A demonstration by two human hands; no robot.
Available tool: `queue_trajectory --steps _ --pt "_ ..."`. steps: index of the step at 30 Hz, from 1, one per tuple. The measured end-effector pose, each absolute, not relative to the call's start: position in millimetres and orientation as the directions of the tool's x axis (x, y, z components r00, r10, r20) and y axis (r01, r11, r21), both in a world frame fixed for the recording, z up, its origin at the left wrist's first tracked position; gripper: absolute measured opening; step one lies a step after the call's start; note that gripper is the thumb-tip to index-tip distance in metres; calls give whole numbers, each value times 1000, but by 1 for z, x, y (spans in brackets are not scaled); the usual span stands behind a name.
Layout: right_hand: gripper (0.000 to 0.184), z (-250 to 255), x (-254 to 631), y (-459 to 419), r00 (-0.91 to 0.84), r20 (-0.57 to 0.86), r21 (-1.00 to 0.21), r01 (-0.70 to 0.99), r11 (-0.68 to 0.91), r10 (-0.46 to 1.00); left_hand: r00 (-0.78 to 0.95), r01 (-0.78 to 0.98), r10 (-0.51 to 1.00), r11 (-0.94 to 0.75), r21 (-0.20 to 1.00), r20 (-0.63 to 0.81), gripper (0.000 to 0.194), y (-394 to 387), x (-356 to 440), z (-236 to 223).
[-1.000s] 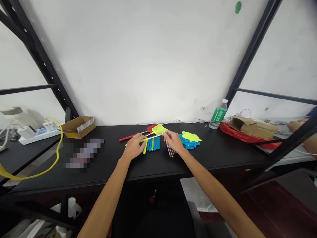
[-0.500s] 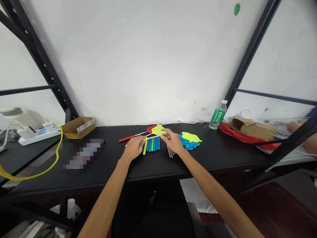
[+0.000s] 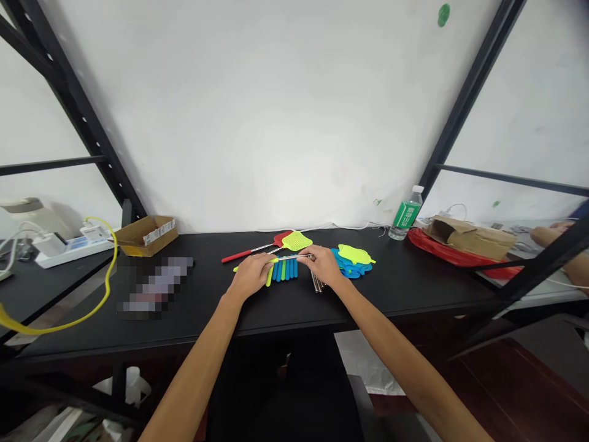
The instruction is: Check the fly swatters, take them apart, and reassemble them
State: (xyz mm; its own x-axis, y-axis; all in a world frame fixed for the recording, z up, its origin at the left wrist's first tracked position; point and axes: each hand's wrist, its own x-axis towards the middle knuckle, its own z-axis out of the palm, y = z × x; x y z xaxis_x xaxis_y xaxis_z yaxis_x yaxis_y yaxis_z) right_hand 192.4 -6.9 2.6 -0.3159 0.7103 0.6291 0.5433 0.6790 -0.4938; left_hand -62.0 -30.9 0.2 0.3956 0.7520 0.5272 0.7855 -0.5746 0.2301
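while both hands pinch it, yellow fly swatter (image 3: pixel 294 241) spans left hand (image 3: pixel 251 275), right hand (image 3: pixel 323 264), fingers clamped on its rod

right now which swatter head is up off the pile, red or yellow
The yellow head: it sits on the rod held between the left hand and right hand. The red head lies flat on the table behind it.

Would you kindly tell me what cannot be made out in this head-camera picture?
- Blurred patch on the black table: pixelated, contents unreadable.
- Yellow-green handle: the left hand covers its middle.
- Thin metal rods: partly under the right hand.
- Green bottle label: too small.
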Motion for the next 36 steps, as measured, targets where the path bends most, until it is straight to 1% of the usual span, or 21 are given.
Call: queue_trajectory --steps 8,15,17,22,26,33,36 --pt "36 2 192 -8 -339 622 -434 601 671 706 417 781 738 -590 207 530 32 -30 -62 -1" --pt "44 2 192 -7 -395 614 -348 641 684 683 427 778 726 -599 190 540 31 -30 -61 -1" --pt "44 2 191 -7 -386 613 -352 648 676 690 421 779 730 -595 197 537 31 -30 -60 0" --pt "30 2 188 -9 -349 625 -418 607 676 699 383 790 753 -567 232 535 33 -31 -59 3" --pt "27 5 188 -12 -352 641 -425 577 697 682 398 786 745 -578 220 536 33 -32 -59 3" --pt "33 7 190 -14 -353 627 -436 579 689 694 434 785 719 -598 165 543 33 -33 -58 2" --pt "36 6 191 -13 -360 620 -417 601 682 697 434 799 719 -585 137 543 32 -33 -56 2"
